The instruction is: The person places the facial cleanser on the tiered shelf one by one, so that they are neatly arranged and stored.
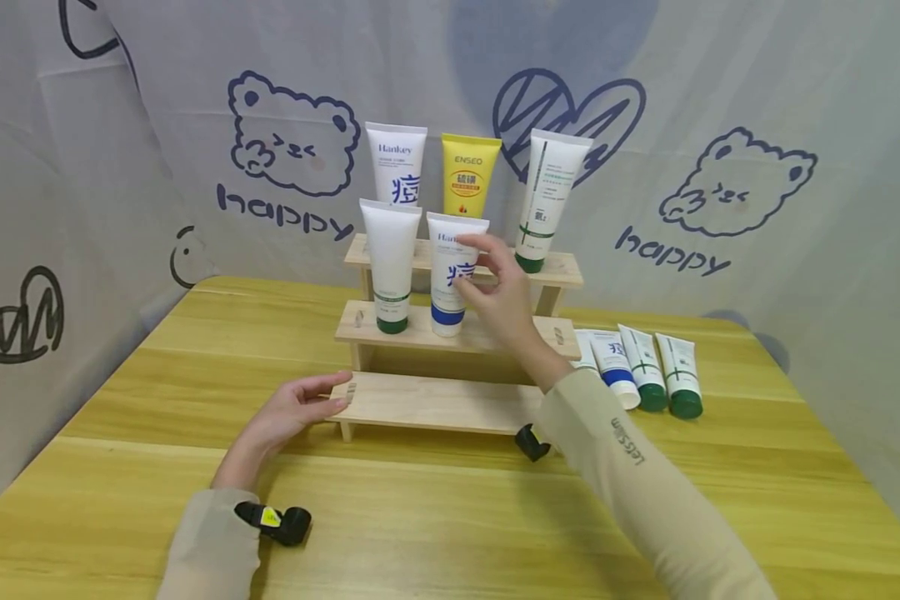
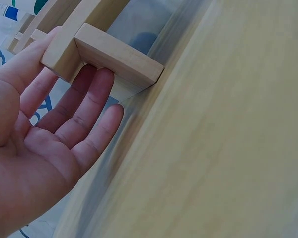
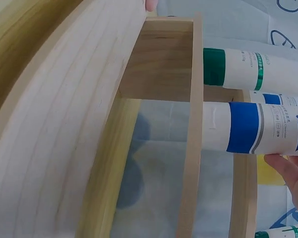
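Observation:
A three-tier wooden display stand (image 1: 435, 404) stands on the table. My right hand (image 1: 506, 304) pinches a white squeeze tube with a blue band (image 1: 447, 257), which stands cap-down on the middle tier. In the right wrist view, the thumb lies against the printed side of this tube (image 3: 244, 128). Left of it stands a white tube with a green cap (image 1: 392, 258). My left hand (image 1: 292, 412) holds the left end of the lowest tier. In the left wrist view, its fingers (image 2: 97, 106) reach under the board, beside the stand's leg (image 2: 121, 54).
On the top tier stand a white Hankey tube (image 1: 397, 162), a yellow tube (image 1: 471, 171) and a white tube with a green cap (image 1: 553, 196). Several tubes, including a green-capped one (image 1: 678, 375), lie right of the stand. A printed curtain (image 1: 420, 50) hangs behind the table.

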The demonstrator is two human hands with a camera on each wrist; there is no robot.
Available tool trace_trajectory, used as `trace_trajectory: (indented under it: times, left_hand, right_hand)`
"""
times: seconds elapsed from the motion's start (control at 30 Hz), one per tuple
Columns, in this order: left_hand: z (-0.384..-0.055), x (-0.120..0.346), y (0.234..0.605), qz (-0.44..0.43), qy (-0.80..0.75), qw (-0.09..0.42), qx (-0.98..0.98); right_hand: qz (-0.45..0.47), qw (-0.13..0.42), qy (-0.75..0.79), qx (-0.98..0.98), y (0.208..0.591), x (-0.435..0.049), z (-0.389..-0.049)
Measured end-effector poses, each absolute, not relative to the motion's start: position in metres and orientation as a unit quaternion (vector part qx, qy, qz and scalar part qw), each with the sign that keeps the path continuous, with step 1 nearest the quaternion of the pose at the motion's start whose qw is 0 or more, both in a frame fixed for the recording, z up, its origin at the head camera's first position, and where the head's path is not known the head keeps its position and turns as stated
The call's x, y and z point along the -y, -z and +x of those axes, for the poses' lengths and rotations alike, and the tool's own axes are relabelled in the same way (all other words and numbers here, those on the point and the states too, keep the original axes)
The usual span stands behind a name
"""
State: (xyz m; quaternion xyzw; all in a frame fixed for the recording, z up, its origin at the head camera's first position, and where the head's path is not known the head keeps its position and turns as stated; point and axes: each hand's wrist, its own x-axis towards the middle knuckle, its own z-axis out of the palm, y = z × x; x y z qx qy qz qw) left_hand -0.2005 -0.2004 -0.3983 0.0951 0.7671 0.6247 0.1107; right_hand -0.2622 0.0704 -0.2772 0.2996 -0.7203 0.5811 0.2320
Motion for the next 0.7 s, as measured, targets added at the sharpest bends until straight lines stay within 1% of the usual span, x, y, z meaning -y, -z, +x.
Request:
trace_trajectory:
  times: [0.07,0.3,0.47,0.53,0.7]
  left_hand:
    - [-0.201,0.2,0.398,0.097,-0.627,0.111,-0.765]
    - [-0.201,0.201,0.4,0.101,-0.634,0.112,-0.758]
    - [-0.2,0.201,0.4,0.103,-0.637,0.114,-0.755]
    - [-0.2,0.201,0.4,0.102,-0.635,0.114,-0.757]
    - [-0.201,0.2,0.4,0.098,-0.63,0.111,-0.762]
  right_hand:
    - [0.303,0.225,-0.577,0.724,0.276,-0.07,-0.262]
    - [0.305,0.205,-0.577,0.729,0.262,-0.07,-0.239]
    - [0.313,0.197,-0.578,0.727,0.266,-0.075,-0.236]
    - [0.32,0.202,-0.581,0.721,0.27,-0.079,-0.237]
    - [0.331,0.239,-0.577,0.707,0.278,-0.091,-0.237]
